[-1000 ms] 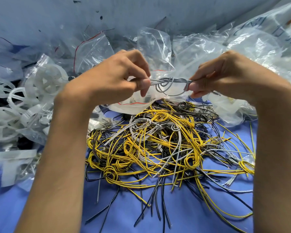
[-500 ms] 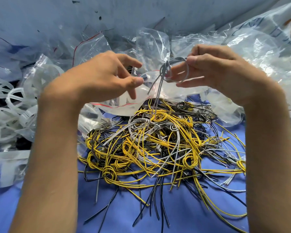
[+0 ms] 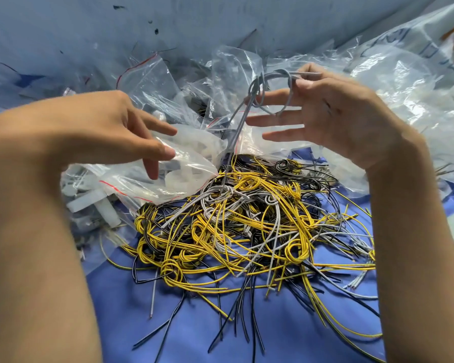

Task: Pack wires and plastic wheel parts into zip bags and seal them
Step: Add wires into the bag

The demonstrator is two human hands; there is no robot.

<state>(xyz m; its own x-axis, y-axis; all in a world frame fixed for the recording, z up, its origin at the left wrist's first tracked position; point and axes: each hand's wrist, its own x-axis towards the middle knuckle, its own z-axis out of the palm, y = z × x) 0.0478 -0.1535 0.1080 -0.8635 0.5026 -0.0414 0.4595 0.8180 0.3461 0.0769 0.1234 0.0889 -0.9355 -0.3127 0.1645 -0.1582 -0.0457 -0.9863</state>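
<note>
Right hand: raised at far centre, thumb and forefinger pinching the loop of a grey wire bundle, the other fingers straight and spread. The bundle's tails hang down to the wire pile; it is not in any bag.

Left hand: fingers loosely spread, holding nothing, just above a zip bag at near left. Whether a fingertip touches it cannot be told, as the hand is blurred.

Progress, as judged: early. That zip bag holds white plastic parts; whether its red-lined closure is pressed shut cannot be made out. Yellow, black and grey wires lie loose and tangled in the pile on the blue bench. Clear bags are heaped along the far side, apparently unfilled. Outstanding: bagging the held bundle, working through the pile, sealing.
</note>
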